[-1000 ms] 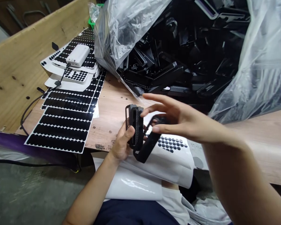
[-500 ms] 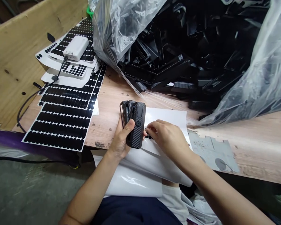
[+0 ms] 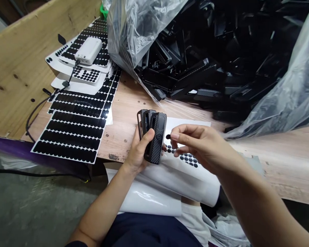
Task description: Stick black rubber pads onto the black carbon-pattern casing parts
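My left hand (image 3: pixel 139 151) grips a small stack of black carbon-pattern plastic covers (image 3: pixel 154 135), held upright over the table's front edge. My right hand (image 3: pixel 199 145) hovers just right of them, thumb and forefinger pinched on a small black round sticker (image 3: pixel 168 137) close to the front cover. Under my right hand lies a white backing sheet (image 3: pixel 193 171) with several black round stickers (image 3: pixel 186 158) on it, drooping over the edge onto my lap.
Sheets of black oval stickers (image 3: pixel 74 128) cover the table's left side, with a white power bank (image 3: pixel 88 50) and cable on them. A big clear plastic bag (image 3: pixel 280 92) of black plastic parts (image 3: pixel 203 65) fills the back. A wooden board (image 3: pixel 20 58) stands at left.
My right hand pressed down on the sticker sheet, then lifted off it with a round sticker pinched toward the covers. The covers in my left hand went from splayed to closed together.
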The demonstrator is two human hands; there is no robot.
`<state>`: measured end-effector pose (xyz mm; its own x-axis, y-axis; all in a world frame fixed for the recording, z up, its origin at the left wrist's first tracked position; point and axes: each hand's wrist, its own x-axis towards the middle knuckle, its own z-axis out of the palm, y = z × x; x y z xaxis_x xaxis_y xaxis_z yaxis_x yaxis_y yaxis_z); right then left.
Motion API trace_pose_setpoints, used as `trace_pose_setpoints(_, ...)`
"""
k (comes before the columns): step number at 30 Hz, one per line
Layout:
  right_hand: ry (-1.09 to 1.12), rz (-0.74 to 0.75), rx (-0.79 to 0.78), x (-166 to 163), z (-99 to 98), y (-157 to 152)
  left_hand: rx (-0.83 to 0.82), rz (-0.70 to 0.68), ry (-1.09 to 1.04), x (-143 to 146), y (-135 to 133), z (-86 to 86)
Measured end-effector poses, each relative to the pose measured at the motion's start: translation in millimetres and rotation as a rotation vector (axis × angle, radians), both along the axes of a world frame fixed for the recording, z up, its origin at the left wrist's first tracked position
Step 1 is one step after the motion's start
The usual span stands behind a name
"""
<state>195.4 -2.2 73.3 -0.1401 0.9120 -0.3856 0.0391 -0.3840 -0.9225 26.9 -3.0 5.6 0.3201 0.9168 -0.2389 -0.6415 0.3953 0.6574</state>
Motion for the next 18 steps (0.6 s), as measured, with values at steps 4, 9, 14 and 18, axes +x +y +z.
trace_pose_setpoints(4, 0.102, -0.057, -0.047, -14.9, -1.2, -1.9, 0.011, 0.021, 0.006, 2.0, -0.7, 1.9)
trace_pose_setpoints(9, 0.07, -0.061, -0.002, -17.9, -2.0, -0.4, 0.002, 0.028, 0.012, 1.7, -1.3, 3.3)
trace_pose_setpoints(14, 0.034, -0.047, 0.039, -18.0, -1.9, -0.3, -0.016, 0.043, 0.008, 1.6, -1.5, 3.0)
trace_pose_setpoints(18, 0.007, -0.03, 0.085, -17.2, -2.7, -1.5, 0.0, 0.037, -0.003, 1.8, -1.4, 1.5)
